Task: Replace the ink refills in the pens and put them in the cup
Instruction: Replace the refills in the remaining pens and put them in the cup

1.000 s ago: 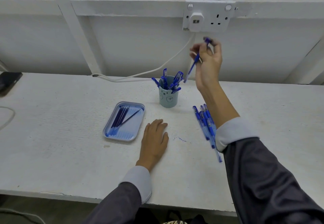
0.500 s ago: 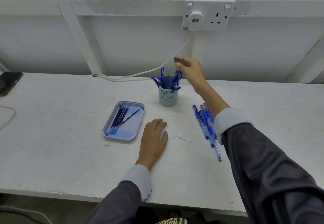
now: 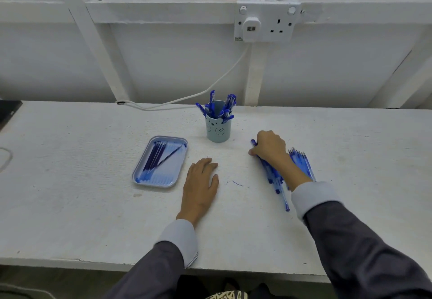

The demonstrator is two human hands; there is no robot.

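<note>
1. The loose pens (image 3: 272,174) lie in a heap on the bench (image 3: 93,205), right of centre. Their long axis runs from far-left to near-right, and one pen trails out towards the front edge. A few more show on the far side of the wrist, tips pointing away from the person.
2. The right hand (image 3: 268,146) sits knuckles-up on the far end of that heap, fingers curled down over the pens. The thumb is tucked against the leftmost pen, as if pinching it. I cannot tell whether any pen is off the bench.
3. The left hand (image 3: 201,181) lies flat, palm down, fingers relaxed and close together, holding nothing, between the tray and the heap.
4. The cup (image 3: 218,132), pale blue with a bear face, stands upright beyond both hands. The pens in the cup (image 3: 224,109) stand on end and fan outwards over the rim.
5. The tray (image 3: 138,177), left of the cup, holds the refills (image 3: 154,158) side by side, running near-left to far-right. One thinner refill lies slanted beside them.
6. The bench is white and scuffed, with a small ink mark (image 3: 237,183) between the hands.
7. Behind is a white panelled wall (image 3: 163,60) with a socket (image 3: 278,25). A plug (image 3: 251,26) is in it, and its cable (image 3: 210,88) drops to the bench.
</note>
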